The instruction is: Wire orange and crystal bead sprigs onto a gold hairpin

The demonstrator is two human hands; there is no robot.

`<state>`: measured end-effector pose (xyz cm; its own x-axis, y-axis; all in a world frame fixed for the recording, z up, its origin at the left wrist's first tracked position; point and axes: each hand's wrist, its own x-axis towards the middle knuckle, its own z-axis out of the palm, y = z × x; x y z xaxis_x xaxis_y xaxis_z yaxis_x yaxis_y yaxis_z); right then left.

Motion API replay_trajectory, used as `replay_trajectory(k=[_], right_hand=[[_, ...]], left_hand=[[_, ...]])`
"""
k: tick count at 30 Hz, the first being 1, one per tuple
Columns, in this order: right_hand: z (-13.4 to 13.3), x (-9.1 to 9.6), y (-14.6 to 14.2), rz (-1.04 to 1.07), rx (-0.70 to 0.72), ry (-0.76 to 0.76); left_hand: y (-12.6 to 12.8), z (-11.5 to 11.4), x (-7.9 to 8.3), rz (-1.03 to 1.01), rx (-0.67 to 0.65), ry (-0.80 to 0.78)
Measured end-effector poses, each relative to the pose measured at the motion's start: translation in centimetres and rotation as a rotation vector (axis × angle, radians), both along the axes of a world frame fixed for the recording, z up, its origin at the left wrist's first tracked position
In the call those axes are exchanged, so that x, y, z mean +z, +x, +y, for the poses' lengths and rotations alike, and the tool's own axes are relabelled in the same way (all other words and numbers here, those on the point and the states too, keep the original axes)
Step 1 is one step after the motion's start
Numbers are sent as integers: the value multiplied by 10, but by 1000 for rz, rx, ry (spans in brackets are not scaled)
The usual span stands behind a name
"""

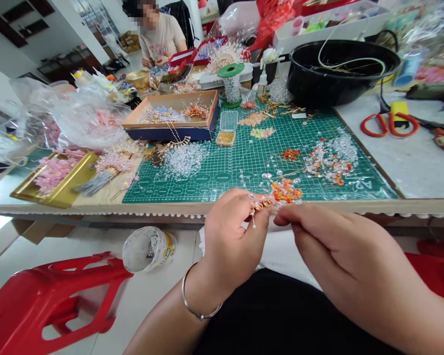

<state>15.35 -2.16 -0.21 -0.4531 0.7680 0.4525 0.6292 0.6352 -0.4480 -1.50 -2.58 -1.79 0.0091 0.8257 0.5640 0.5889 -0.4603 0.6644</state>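
Observation:
My left hand (pixel 237 227), with a silver bangle on its wrist, is closed around a beaded hair ornament (pixel 286 191) at the table's front edge. Orange and clear beads cluster on the ornament, and small gold rings show along the thumb. My right hand (pixel 325 236) pinches at the ornament's lower right side; its fingertips are partly hidden. Just beyond, on the green cutting mat (pixel 222 190), lie a small pile of orange beads (pixel 290 154) and a bunch of orange and clear beaded sprigs (pixel 329 165). A heap of clear beads (pixel 185 160) lies further left.
An open box of ornaments (pixel 170 130), a small case of gold beads (pixel 225 138) and a green spool (pixel 231 84) stand behind. To the right are a black basin (pixel 340 74) and red-handled scissors (pixel 390 123). A red stool (pixel 59 296) and bucket (pixel 148 249) stand below. A person sits opposite.

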Motion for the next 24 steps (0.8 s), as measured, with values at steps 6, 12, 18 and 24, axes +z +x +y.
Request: replay_trajectory(k=[6,12,18,24], right_hand=[[-1,-2,0,156,44,-136],[-4,-5,14,165,54,-157],[0,0,23,-47,-14,138],[2,-2,3,-149,-24,206]], left_hand=[[0,2,2,-76,-23,-93],[-3,4,3,-128,-12,-107],[-4,1,4,-50,-15,-22],[0,-2,6,-34,-29,8]])
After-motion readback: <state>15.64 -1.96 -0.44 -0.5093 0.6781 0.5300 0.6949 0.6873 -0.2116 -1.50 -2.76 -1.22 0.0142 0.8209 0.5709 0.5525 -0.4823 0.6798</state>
